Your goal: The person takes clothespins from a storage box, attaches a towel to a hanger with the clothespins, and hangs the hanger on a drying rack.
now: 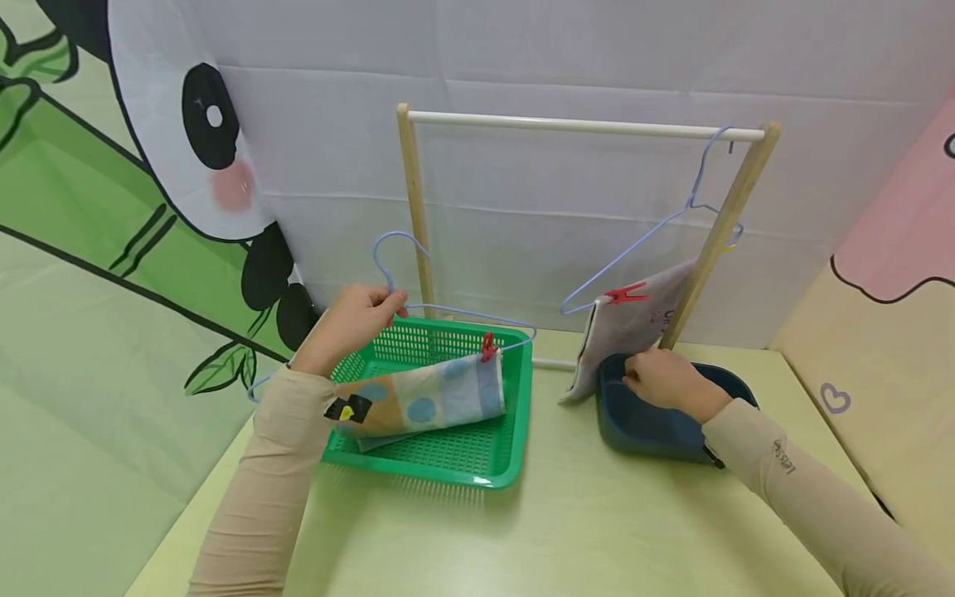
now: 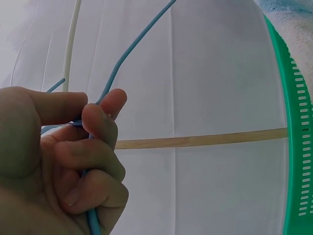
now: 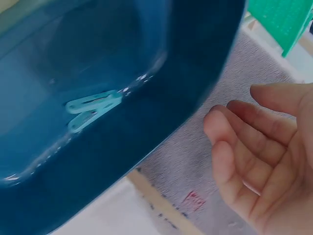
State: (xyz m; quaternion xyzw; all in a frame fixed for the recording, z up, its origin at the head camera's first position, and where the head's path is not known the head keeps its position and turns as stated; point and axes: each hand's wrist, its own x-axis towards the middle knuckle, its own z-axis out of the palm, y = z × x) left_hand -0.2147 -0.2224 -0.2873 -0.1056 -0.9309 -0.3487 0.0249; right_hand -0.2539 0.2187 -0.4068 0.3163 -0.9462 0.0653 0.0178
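My left hand (image 1: 356,323) grips a light blue wire hanger (image 1: 462,312) near the base of its hook, fingers curled round the wire in the left wrist view. From this hanger hangs a folded, blue-dotted towel (image 1: 455,394), a red clothespin (image 1: 488,347) at its right end; it hangs over the green basket (image 1: 520,414). My right hand (image 1: 671,381) is over the dark blue basin (image 1: 649,444). In the right wrist view its fingers are loosely bent and nothing is between them. A light teal clothespin (image 3: 93,108) lies inside the basin.
A wooden rack with a white rod (image 1: 559,124) stands at the back. On its right end hangs another blue hanger (image 1: 627,253) with a grey towel (image 1: 642,319), clipped by a red clothespin (image 1: 625,293), beside the basin. Printed cloth walls (image 1: 336,149) enclose the table.
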